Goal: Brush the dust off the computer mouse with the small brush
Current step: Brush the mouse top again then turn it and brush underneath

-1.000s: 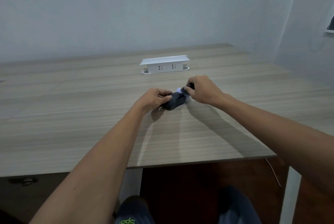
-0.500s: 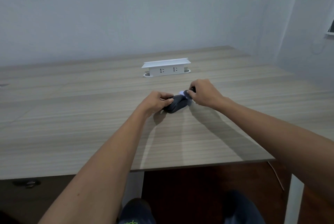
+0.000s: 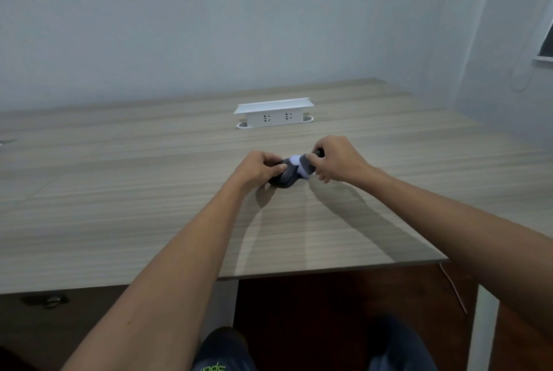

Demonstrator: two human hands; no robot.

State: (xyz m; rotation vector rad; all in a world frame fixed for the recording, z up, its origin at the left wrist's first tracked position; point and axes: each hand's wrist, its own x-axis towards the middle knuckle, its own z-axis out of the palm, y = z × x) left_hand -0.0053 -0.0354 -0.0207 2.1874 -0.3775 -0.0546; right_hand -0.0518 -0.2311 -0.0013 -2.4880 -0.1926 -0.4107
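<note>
A: Where is the mouse (image 3: 286, 179) seen?

B: It is seen on the wooden worktop (image 3: 119, 206), about midway across it and nearer the front edge than the back. It is dark, and its left end is covered by the left hand (image 3: 259, 169).

A: How is that hand placed?

B: Its fingers are curled round the mouse's left end, with the thumb laid along the near side. The mouse is gripped and appears to be tipped a little; whether it is lifted clear of the worktop cannot be told.

A: And the right hand (image 3: 338, 158)?

B: The brush (image 3: 303, 165) is pinched in it. The fingers are closed round the dark handle, whose end shows above the knuckles. The pale bristles are pointed left and down, and are laid against the mouse's upper right part. The exact point of contact is blurred.

A: What else is shown?

B: A white socket box (image 3: 273, 114) is raised from the worktop well behind the hands, with two outlets facing the camera. A pale wall (image 3: 239, 17) is seen behind the worktop. Below the front edge, a dark floor (image 3: 329, 304), a white leg (image 3: 481, 328) and the person's knees are visible. Both forearms are stretched out from the bottom corners towards the mouse.
</note>
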